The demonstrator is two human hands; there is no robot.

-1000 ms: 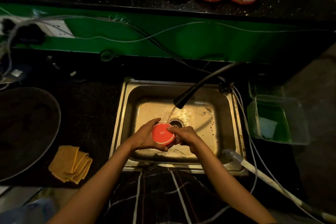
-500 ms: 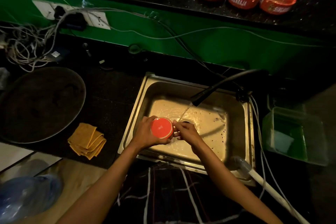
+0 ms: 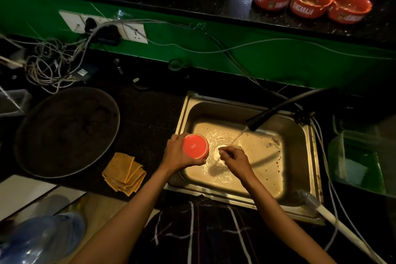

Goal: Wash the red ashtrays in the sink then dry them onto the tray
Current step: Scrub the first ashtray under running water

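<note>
The red ashtray [image 3: 195, 146] sits upside down in your left hand [image 3: 179, 153], base toward you, held over the left edge of the sink [image 3: 297, 178] with your fingers curled round its rim. It looks like rigid glazed ceramic (wet now, so likely slick and quick to chip against steel); keep your hold on the rim with the thumb opposite the fingers, not on the smooth base. Your right hand [image 3: 234, 157] hangs under the running water from the tap [image 3: 276, 111], fingers loosely curled and holding nothing. Three more ashtrays [image 3: 312, 4] wait in a row on the upper ledge, well apart from the sink. On the worktop [image 3: 150, 113] to your left lie a folded yellow cloth [image 3: 124, 171] and, beside it, the round dark tray [image 3: 66, 130].
</note>
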